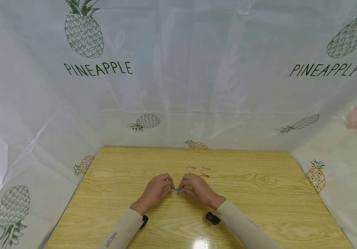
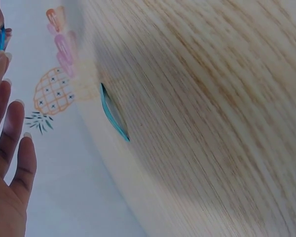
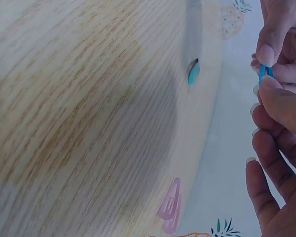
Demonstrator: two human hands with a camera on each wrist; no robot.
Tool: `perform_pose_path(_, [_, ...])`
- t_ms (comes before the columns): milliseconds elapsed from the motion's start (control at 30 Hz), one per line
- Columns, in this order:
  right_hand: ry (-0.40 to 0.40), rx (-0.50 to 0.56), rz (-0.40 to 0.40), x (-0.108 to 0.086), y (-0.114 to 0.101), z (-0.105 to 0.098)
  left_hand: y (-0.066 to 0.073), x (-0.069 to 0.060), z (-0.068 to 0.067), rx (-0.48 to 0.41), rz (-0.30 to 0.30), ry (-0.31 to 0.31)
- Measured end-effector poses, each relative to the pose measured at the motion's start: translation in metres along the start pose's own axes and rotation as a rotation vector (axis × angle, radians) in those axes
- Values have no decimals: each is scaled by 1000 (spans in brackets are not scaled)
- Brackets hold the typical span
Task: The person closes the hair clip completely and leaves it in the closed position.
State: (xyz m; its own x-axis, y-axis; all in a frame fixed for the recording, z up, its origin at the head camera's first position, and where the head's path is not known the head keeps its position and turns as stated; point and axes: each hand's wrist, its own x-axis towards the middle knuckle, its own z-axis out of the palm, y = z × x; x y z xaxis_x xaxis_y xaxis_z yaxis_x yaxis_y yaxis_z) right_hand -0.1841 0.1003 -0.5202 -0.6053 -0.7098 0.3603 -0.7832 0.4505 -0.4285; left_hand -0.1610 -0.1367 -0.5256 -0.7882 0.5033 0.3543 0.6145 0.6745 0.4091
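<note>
Left hand (image 1: 156, 190): thumb and forefinger clamped on one end of blue hair clip, remaining fingers apart. 
Teal hair clip (image 2: 108, 114): on wooden tabletop (image 1: 259, 197), near left hand. 
Blue hair clip (image 1: 177, 189): held above tabletop, between both hands. 
Right hand (image 1: 199, 189): thumb and forefinger clamped on clip's other end, remaining fingers loosely extended. 
Pink hair clips (image 3: 170, 205): lying beyond right hand. 
Orange hair clip (image 1: 204, 175): lying near them.

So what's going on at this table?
A person's left hand and right hand both pinch a blue snap hair clip, held above the wooden table. A teal hair clip lies near the left hand; pink hair clips and an orange hair clip lie beyond the right hand.
</note>
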Motion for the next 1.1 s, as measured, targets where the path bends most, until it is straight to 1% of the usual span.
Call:
perform_pose_path(200, [0,17,-25,-2,3,1,1,-1,-1,-31,21,-9])
perform_pose_path(367, [2,15,-49,-2,6,3,0,-2,0,-53,28,-34])
perform_pose_path(533, [3,37,-77,-2,6,3,1,-3,0,-75,34,-45])
perform_pose_path(900, [-22,77,-92,-2,7,3,-1,-3,-1,-126,69,-51])
perform_pose_path(1100, [-52,108,-76,-2,7,2,-2,-3,-1,-159,78,-70])
